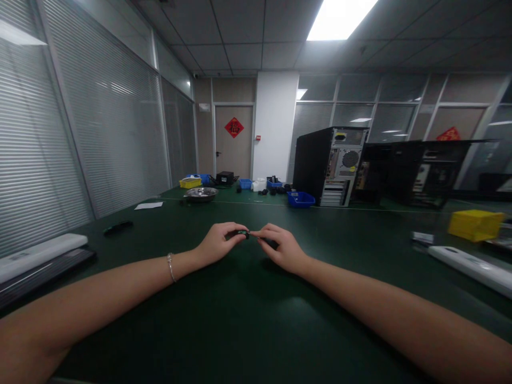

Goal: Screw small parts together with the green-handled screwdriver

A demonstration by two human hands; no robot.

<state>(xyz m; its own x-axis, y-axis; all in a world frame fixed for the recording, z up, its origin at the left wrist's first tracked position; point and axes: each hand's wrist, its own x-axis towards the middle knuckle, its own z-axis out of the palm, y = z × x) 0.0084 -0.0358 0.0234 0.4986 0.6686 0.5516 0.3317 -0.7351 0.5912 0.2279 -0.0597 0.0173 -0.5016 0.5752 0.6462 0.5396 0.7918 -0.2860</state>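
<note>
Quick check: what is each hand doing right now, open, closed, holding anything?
Left hand: fingers pinched on a small dark part.
Right hand: fingertips closed on the same small dark part, above the green table.

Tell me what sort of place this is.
Probably an office workshop for computer repair or assembly: open computer towers stand on a long green worktable, small parts bins sit nearby, and blinds cover glass partition walls.
</note>
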